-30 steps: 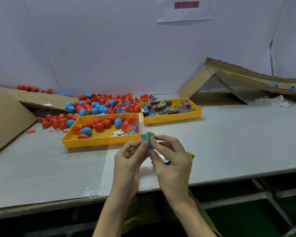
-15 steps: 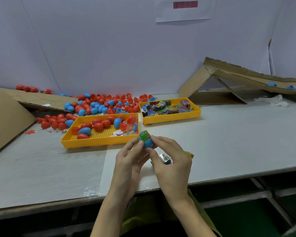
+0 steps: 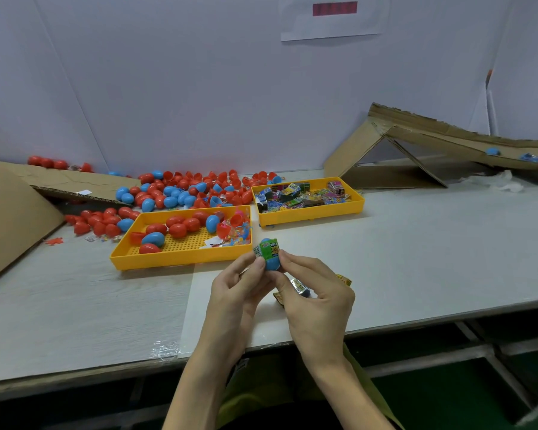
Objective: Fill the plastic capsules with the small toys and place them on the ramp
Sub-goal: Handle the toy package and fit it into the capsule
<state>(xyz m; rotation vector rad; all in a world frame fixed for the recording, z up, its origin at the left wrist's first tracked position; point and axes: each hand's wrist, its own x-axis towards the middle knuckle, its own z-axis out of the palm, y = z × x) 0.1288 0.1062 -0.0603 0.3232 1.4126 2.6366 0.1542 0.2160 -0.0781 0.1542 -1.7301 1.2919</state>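
- Green toy packet [image 3: 269, 248] turned and pushed deeper into blue capsule half [image 3: 273, 264] since a second ago.
- Both pinched between left grip [image 3: 236, 293] and right grip [image 3: 317, 302], over near desk [image 3: 416, 259].
- Unclosed, not yet on far-right ramp [image 3: 441, 142]; heaped loose capsules [image 3: 180, 193] probably still to fill.

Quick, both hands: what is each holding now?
Left hand: pinches the blue capsule, green toy packet sticking out.
Right hand: pinches the same capsule.

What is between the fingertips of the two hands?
The head view shows a blue capsule half with a green toy packet sticking out of it, pinched between the left hand and the right hand.
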